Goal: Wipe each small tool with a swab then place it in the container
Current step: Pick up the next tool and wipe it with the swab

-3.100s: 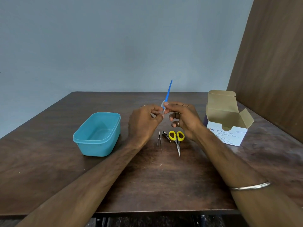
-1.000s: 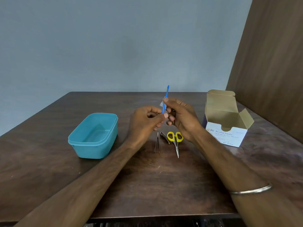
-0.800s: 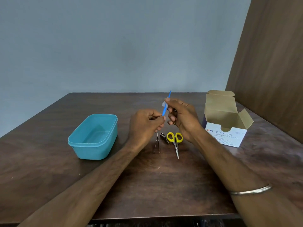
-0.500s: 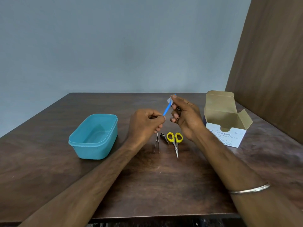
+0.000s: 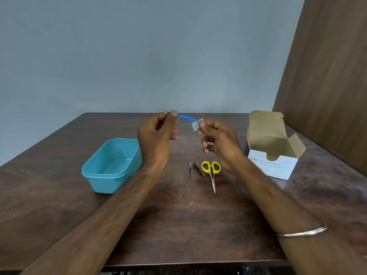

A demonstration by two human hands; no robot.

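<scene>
My left hand (image 5: 156, 135) pinches one end of a thin blue tool (image 5: 186, 117), held nearly level above the table. My right hand (image 5: 220, 141) pinches a small white swab (image 5: 195, 125) round the tool's other end. Below the hands lie metal tweezers (image 5: 189, 174), a small nail clipper (image 5: 198, 168) and yellow-handled scissors (image 5: 212, 172) side by side on the brown table (image 5: 178, 225). The teal container (image 5: 113, 165) stands left of the tools with nothing visible inside.
An open cardboard box of alcohol swabs (image 5: 272, 151) stands at the right, near a brown wall panel (image 5: 327, 76). The table's front edge runs along the bottom of the view.
The blue tool has tipped from upright to nearly level. My left hand has risen and turned, and my right hand has slid the swab along the tool to its right end.
</scene>
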